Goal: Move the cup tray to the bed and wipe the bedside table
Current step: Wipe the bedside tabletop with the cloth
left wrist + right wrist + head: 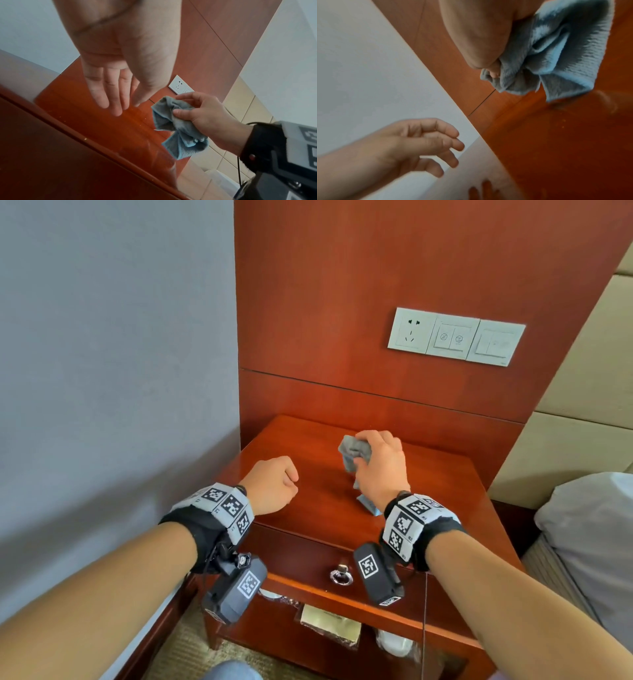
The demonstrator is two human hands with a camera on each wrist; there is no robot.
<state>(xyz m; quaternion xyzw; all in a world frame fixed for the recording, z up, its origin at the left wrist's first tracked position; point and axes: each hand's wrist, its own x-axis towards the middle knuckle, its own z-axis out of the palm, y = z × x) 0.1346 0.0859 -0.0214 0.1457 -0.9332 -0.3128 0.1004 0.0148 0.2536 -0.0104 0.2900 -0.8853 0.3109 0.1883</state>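
Two hands work over the bedside table (394, 474), a reddish wooden surface that stands against the wood wall panel (394, 285). The right hand (380, 467) is clenched round a bunched grey-blue cloth (354, 455), thumb and fingers gathering its middle, while a loose corner hangs down and, as far as the right wrist view shows, reaches or nearly reaches the surface. The left hand (274, 484) holds nothing; its fingers hang loosely bent, just above the surface toward the table's wall-side edge.

The cloth looks soft, light and limp, so it should give under any pressure; a handful grip on the bunched middle, as now, suits wiping, though flattening it under the palm would likely cover more wood. Fine pale specks show on the glossy top in the wrist views, so the wiping looks barely begun.

No cup tray shows on the table top or on the corner of bed (596, 542) visible beside the table, so whether it was moved cannot be told here.

Under the table's drawer, which has a ring pull (339, 574), an open shelf (342, 642) holds what seem to be wrapped packets and something white; what they are is unclear.
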